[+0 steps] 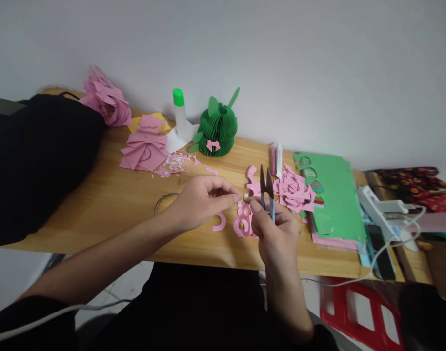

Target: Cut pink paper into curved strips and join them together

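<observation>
My right hand (276,229) is closed around small blue-handled snips (267,192), blades pointing up and apart. My left hand (203,200) is pinched, its thumb and fingertips together near a tiny white scrap (246,197) beside the snips; what it pinches is too small to name. Below and between the hands lie pink paper cut-outs (243,222) and a pink curved strip (220,224) on the wooden table (109,204).
A pile of pink paper scraps (294,190) lies right of the snips, by stacked green sheets (333,200). Behind stand a green-capped glue bottle (179,114), a green honeycomb paper fruit (217,127) and folded pink papers (146,146). A black bag (36,156) fills the left; phone and cables sit right.
</observation>
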The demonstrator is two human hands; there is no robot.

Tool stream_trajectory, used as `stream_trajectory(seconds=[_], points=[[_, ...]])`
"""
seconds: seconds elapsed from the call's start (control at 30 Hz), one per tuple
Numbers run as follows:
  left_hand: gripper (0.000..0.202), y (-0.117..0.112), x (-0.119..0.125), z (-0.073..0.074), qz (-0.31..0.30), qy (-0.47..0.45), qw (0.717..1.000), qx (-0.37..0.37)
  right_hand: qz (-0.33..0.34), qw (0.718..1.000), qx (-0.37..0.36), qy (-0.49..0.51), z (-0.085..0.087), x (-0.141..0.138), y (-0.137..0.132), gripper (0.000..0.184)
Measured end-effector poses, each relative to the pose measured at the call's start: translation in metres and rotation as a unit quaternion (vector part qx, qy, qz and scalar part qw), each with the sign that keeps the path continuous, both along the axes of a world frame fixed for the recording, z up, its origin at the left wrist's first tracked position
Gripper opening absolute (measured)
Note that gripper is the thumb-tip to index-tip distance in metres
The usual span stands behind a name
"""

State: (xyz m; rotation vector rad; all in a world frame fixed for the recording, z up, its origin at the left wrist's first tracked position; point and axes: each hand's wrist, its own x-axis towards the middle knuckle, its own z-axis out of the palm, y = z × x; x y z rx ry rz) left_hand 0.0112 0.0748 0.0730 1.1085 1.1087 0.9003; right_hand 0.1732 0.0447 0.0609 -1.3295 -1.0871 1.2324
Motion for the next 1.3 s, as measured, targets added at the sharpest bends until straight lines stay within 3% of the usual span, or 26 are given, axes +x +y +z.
stream_trajectory(seconds=[0.13,0.3,0.47,0.97,1.17,1.3], points=[[0.009,0.004,-0.003,-0.006,0.026,-0.024,0.999,-0.019,-0.017,0.997,-0.033,0.062,-0.003,0.001,-0.001,0.028],[0.014,0.004,-0.004,-0.01,0.015,-0.027,0.999,-0.019,-0.01,0.999,-0.033,0.039,-0.005,0.001,-0.002,0.027],[0.017,0.002,-0.003,-0.006,-0.018,-0.012,1.0,0.006,0.008,1.0,-0.022,0.015,-0.005,0.0,-0.002,0.024],[0.008,0.002,-0.004,0.001,-0.039,0.047,0.998,0.031,0.013,1.0,-0.028,-0.005,-0.005,0.001,-0.002,0.024],[0.006,-0.001,-0.004,0.0,-0.03,0.048,0.994,0.094,0.043,0.985,-0.117,0.123,0.003,-0.002,0.002,0.028],[0.005,0.001,-0.006,-0.002,-0.041,0.037,0.995,0.081,0.068,0.968,-0.173,0.168,0.007,-0.002,0.005,0.029]])
